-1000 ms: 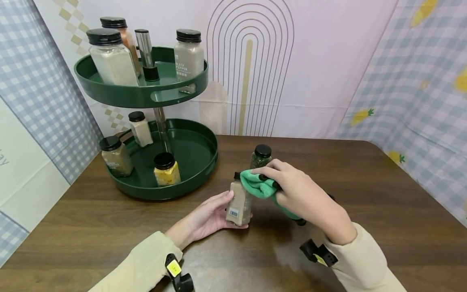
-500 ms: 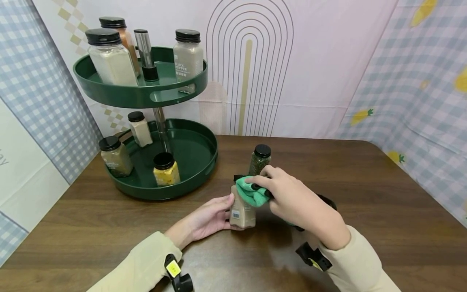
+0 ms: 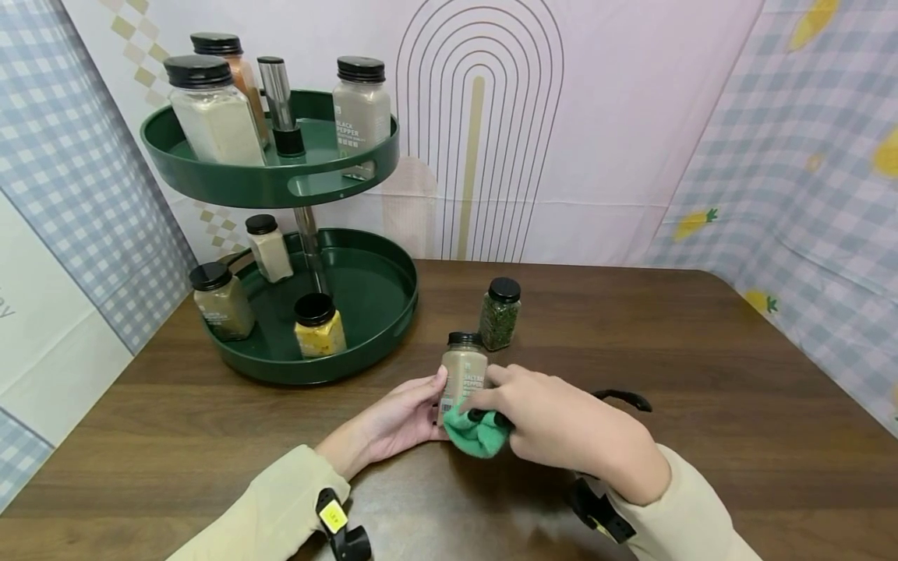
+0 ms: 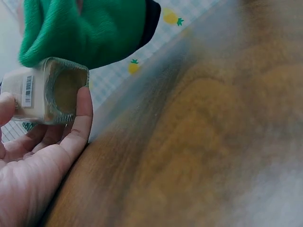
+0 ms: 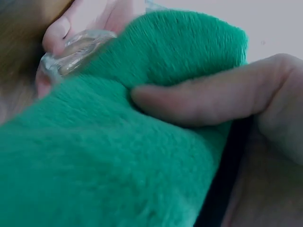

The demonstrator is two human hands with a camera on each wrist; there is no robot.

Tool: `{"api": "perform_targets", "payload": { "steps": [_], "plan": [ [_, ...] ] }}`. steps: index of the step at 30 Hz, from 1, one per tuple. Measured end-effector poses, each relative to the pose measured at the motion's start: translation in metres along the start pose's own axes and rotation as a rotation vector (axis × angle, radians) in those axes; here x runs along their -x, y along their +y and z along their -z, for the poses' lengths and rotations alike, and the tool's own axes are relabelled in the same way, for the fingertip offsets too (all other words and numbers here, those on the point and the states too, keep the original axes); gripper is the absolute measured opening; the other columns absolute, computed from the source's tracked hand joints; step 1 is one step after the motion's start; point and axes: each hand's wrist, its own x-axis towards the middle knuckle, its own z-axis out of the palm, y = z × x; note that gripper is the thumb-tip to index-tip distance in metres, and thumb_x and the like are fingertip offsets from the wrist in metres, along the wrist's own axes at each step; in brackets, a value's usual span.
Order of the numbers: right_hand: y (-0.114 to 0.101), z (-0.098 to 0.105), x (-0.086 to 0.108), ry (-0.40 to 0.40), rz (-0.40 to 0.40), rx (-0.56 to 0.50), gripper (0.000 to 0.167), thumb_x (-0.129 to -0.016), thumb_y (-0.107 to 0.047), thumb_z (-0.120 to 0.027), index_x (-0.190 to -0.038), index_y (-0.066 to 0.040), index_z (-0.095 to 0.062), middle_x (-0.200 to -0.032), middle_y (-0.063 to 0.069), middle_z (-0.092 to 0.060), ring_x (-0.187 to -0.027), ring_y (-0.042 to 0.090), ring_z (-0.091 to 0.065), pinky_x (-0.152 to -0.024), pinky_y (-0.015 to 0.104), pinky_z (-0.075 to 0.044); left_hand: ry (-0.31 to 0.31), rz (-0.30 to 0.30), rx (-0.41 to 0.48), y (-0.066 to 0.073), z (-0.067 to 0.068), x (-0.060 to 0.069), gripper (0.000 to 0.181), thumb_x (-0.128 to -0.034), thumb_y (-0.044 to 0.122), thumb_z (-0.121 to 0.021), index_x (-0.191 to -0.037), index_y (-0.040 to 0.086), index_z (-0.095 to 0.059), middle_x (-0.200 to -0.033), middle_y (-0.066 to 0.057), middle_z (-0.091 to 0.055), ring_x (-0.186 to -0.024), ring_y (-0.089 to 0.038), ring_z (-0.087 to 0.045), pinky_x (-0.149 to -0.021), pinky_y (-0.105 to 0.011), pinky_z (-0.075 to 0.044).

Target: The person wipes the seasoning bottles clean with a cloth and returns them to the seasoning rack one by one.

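A jar of beige powder with a black lid stands nearly upright in the grip of the left hand, whose thumb lies along its side. In the left wrist view the jar's base faces the camera, a finger against its edge. The right hand pinches a green cloth against the jar's lower front. Seen from the right wrist, the thumb presses into the folded cloth, which hides part of the jar.
Just behind stands a jar of green flakes. At the left, a two-tier green rack holds several black-lidded jars, among them a yellow one. A patterned cloth backdrop borders the brown table.
The right hand has moved the cloth down from the jar's upper part to its lower front, uncovering the lid and label. The held jar has turned and become more upright.
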Motion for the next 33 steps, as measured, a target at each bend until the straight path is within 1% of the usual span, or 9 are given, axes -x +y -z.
{"api": "perform_targets", "payload": {
  "steps": [3, 6, 10, 13, 15, 18, 23, 27, 33],
  "plan": [
    [0.002, 0.002, 0.002, -0.101, 0.036, -0.064, 0.053, -0.074, 0.011, -0.056, -0.105, -0.031, -0.066, -0.102, -0.009, -0.055, -0.082, 0.008, -0.049, -0.068, 0.024, -0.042, 0.003, 0.001, 0.004, 0.0, 0.0, 0.0, 0.064, -0.0981, 0.043, -0.037, -0.147, 0.006, -0.018, -0.138, -0.013, -0.039, -0.114, -0.02, -0.051, -0.094, -0.041, -0.045],
    [0.008, 0.008, 0.006, -0.104, 0.058, -0.098, 0.057, -0.075, 0.013, -0.052, -0.107, -0.032, -0.065, -0.099, -0.011, -0.054, -0.081, 0.006, -0.048, -0.07, 0.022, -0.041, -0.006, -0.001, 0.019, 0.0, 0.0, -0.001, 0.063, -0.0984, 0.043, -0.036, -0.147, 0.008, -0.018, -0.139, -0.015, -0.039, -0.116, -0.022, -0.052, -0.097, -0.044, -0.043],
    [0.019, 0.017, 0.011, 0.092, 0.032, -0.034, 0.06, -0.074, 0.015, -0.048, -0.112, -0.028, -0.064, -0.096, -0.01, -0.053, -0.077, 0.007, -0.046, -0.068, 0.022, -0.04, -0.046, -0.001, 0.065, 0.0, 0.002, -0.001, 0.06, -0.0993, 0.042, -0.033, -0.147, 0.01, -0.019, -0.135, -0.015, -0.045, -0.115, -0.026, -0.054, -0.099, -0.046, -0.041],
    [0.025, 0.019, 0.011, 0.242, -0.019, 0.018, 0.06, -0.075, 0.014, -0.048, -0.116, -0.027, -0.063, -0.099, -0.007, -0.055, -0.077, 0.008, -0.048, -0.068, 0.024, -0.04, -0.085, 0.006, 0.089, 0.001, 0.003, -0.001, 0.057, -0.0997, 0.043, -0.031, -0.148, 0.014, -0.021, -0.14, -0.022, -0.04, -0.12, -0.031, -0.052, -0.099, -0.047, -0.041],
    [0.028, 0.018, 0.009, 0.308, -0.06, 0.037, 0.059, -0.077, 0.013, -0.05, -0.119, -0.026, -0.062, -0.101, -0.004, -0.056, -0.078, 0.01, -0.049, -0.068, 0.026, -0.041, -0.105, 0.008, 0.089, 0.001, 0.003, -0.001, 0.056, -0.0999, 0.043, -0.03, -0.148, 0.016, -0.021, -0.145, -0.025, -0.033, -0.122, -0.034, -0.049, -0.098, -0.047, -0.042],
    [0.029, 0.012, 0.0, 0.359, -0.108, 0.053, 0.058, -0.078, 0.011, -0.052, -0.122, -0.025, -0.061, -0.104, 0.0, -0.057, -0.082, 0.013, -0.052, -0.068, 0.029, -0.042, -0.113, 0.007, 0.085, 0.001, 0.003, -0.001, 0.055, -0.1003, 0.042, -0.03, -0.148, 0.016, -0.021, -0.148, -0.026, -0.026, -0.123, -0.035, -0.048, -0.098, -0.047, -0.042],
    [0.027, -0.002, -0.013, 0.36, -0.156, 0.084, 0.061, -0.075, 0.01, -0.052, -0.126, -0.023, -0.058, -0.106, 0.002, -0.055, -0.084, 0.017, -0.051, -0.064, 0.029, -0.042, -0.114, -0.001, 0.06, 0.001, 0.003, 0.0, 0.054, -0.1006, 0.04, -0.032, -0.147, 0.015, -0.018, -0.146, -0.029, -0.026, -0.119, -0.033, -0.052, -0.098, -0.052, -0.04],
    [0.025, -0.005, -0.013, 0.339, -0.16, 0.084, 0.063, -0.073, 0.012, -0.051, -0.126, -0.022, -0.058, -0.103, 0.002, -0.053, -0.082, 0.017, -0.049, -0.064, 0.027, -0.04, -0.095, -0.004, 0.053, 0.001, 0.002, 0.0, 0.053, -0.1001, 0.039, -0.034, -0.145, 0.015, -0.019, -0.143, -0.027, -0.034, -0.116, -0.033, -0.053, -0.098, -0.054, -0.039],
    [0.023, -0.001, -0.01, 0.247, -0.133, 0.091, 0.059, -0.074, 0.012, -0.05, -0.123, -0.02, -0.061, -0.097, 0.002, -0.052, -0.075, 0.014, -0.046, -0.063, 0.025, -0.039, -0.06, 0.009, 0.066, 0.002, 0.001, 0.001, 0.044, -0.0998, 0.035, -0.038, -0.137, 0.014, -0.025, -0.136, -0.02, -0.042, -0.115, -0.036, -0.053, -0.097, -0.058, -0.038]
  ]
}}
